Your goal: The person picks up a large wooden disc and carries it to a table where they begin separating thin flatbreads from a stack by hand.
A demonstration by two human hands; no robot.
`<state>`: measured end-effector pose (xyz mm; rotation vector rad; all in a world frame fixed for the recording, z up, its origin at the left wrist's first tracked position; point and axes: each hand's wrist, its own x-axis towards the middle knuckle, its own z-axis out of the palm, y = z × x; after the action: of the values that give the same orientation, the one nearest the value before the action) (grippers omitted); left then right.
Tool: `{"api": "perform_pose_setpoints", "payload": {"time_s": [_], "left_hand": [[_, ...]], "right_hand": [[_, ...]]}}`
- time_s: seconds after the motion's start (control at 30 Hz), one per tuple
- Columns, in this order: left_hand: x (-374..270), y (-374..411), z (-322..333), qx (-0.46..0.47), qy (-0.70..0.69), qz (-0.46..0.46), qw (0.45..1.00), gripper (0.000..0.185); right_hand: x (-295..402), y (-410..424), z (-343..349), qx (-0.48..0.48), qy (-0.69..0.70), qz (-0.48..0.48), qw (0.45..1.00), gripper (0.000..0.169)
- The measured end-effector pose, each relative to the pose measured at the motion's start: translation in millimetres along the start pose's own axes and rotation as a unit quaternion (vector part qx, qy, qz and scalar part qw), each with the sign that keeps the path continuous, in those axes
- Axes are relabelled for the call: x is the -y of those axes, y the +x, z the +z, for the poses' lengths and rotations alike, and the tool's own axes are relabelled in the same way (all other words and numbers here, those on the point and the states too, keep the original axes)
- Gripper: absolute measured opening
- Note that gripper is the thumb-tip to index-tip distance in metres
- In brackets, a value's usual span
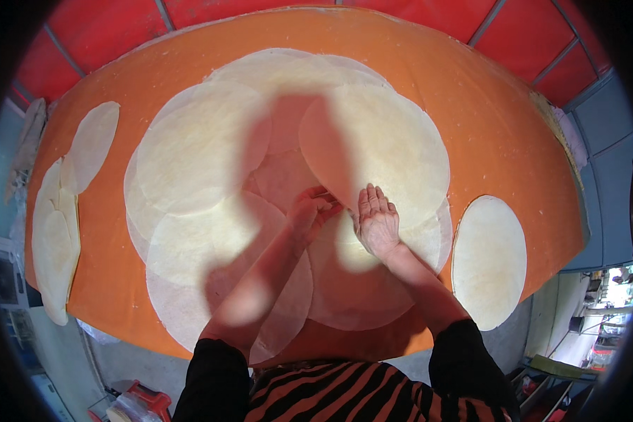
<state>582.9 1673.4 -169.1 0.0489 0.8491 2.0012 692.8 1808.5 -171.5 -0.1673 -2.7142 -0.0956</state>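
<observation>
Thin round flatbread sheets overlap in a ring on an orange table cover (380,31). My left hand (314,211) is at the lower left edge of the upper right sheet (395,142), its fingers curled near that edge; whether they pinch it I cannot tell. My right hand (377,219) lies palm down with fingers extended on the same sheet's lower part. Left of my hands are an upper left sheet (195,153) and a lower left sheet (190,253). A shadow covers the middle of the ring.
At the right edge lies a pile of round sheets (490,258). Several folded or overlapping sheets (55,248) lie at the far left, with another sheet (95,142) above them. A red plastic object (150,401) stands on the floor at lower left.
</observation>
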Motion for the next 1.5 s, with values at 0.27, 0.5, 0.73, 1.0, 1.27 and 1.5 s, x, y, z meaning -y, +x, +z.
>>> {"api": "perform_pose_setpoints", "payload": {"time_s": [0.27,0.5,0.73,1.0,1.27,1.5], "left_hand": [[-18.1,-29.3,-21.5,-0.027,0.012,0.091,0.995,0.033],[-116.3,-119.1,-166.1,-0.289,0.097,0.413,0.858,0.016],[-167.5,-157.4,-174.7,-0.426,0.005,0.238,0.873,0.009],[-178.8,-165.2,-195.6,-0.369,-0.018,0.193,0.909,0.024],[-182.2,-170.3,-197.8,-0.313,-0.010,0.186,0.931,0.040],[-183.0,-171.1,-188.5,-0.259,-0.039,0.216,0.941,0.039]], "right_hand": [[-47.6,48.8,-15.9,0.113,0.252,0.143,0.950,0.026],[-60.1,246.3,-185.9,-0.128,-0.043,-0.127,0.983,0.010],[118.9,301.7,-82.3,-0.191,0.163,-0.279,0.927,0.023],[245.8,202.0,95.0,0.034,0.114,-0.320,0.940,0.036],[251.9,155.0,92.2,-0.079,0.195,-0.301,0.930,0.028],[234.5,147.2,83.3,-0.048,0.175,-0.288,0.940,0.035]]}}
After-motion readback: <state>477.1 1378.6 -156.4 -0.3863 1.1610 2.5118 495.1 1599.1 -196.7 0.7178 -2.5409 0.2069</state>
